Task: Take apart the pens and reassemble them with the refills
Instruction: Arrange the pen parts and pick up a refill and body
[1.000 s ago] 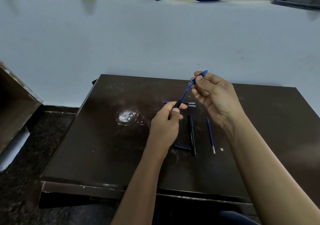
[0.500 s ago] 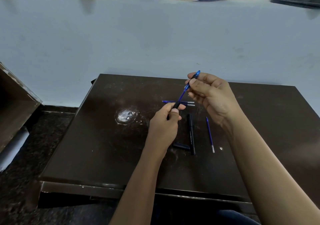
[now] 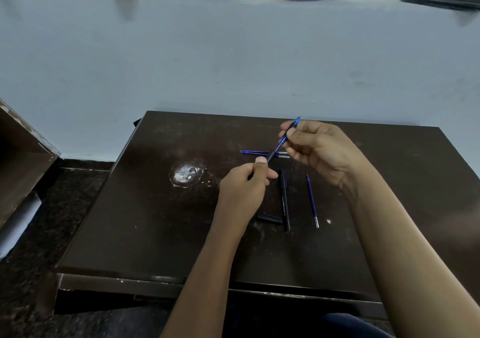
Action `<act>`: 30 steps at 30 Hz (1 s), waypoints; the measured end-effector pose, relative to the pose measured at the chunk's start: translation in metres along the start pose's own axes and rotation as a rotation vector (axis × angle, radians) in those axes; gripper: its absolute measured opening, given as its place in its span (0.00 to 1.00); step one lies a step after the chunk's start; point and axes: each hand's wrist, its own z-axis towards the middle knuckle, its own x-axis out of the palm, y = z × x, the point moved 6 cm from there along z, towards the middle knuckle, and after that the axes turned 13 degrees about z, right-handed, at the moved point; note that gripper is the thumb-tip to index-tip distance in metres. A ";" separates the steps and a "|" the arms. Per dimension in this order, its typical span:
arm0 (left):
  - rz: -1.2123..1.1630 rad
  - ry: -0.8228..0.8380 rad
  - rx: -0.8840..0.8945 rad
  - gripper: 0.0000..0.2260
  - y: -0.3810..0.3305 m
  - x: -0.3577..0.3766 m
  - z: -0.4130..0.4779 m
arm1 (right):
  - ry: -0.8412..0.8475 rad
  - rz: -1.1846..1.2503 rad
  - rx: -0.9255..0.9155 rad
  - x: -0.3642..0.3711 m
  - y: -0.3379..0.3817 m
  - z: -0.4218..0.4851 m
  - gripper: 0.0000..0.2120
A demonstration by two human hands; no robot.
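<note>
We grip the blue pen [image 3: 281, 141], left hand [image 3: 244, 184] low, right hand [image 3: 315, 148] high, fingers pinching; probably screwing halves together; next, steady twisting.

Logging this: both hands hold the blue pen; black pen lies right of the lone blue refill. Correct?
No: head view shows the slim black pen left of that thin blue refill; left hand and right hand hold the blue plastic pen.

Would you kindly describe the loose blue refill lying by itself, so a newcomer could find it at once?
On the dark brown table, look near the right hand, just right of the long black pen. A thin blue refill lies there, pointing away from the person, silver tip nearest. Unlike the refills farther back, which lie crosswise, it lies alone and lengthwise.
</note>
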 end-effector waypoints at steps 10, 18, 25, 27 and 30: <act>-0.074 0.005 0.002 0.07 0.002 -0.001 0.000 | 0.065 -0.067 0.069 0.012 -0.009 -0.003 0.06; -0.097 -0.018 -0.065 0.21 0.003 -0.003 0.002 | 0.100 -0.071 0.073 0.018 -0.010 -0.005 0.08; -0.144 -0.069 -0.062 0.23 0.004 -0.005 0.001 | 0.084 -0.051 0.067 0.019 -0.009 -0.005 0.11; -0.133 -0.054 -0.094 0.28 0.005 -0.006 0.002 | 0.076 -0.052 0.072 0.019 -0.009 -0.005 0.06; -0.067 -0.089 -0.010 0.18 0.003 -0.007 0.002 | 0.065 -0.053 0.070 0.018 -0.009 -0.005 0.03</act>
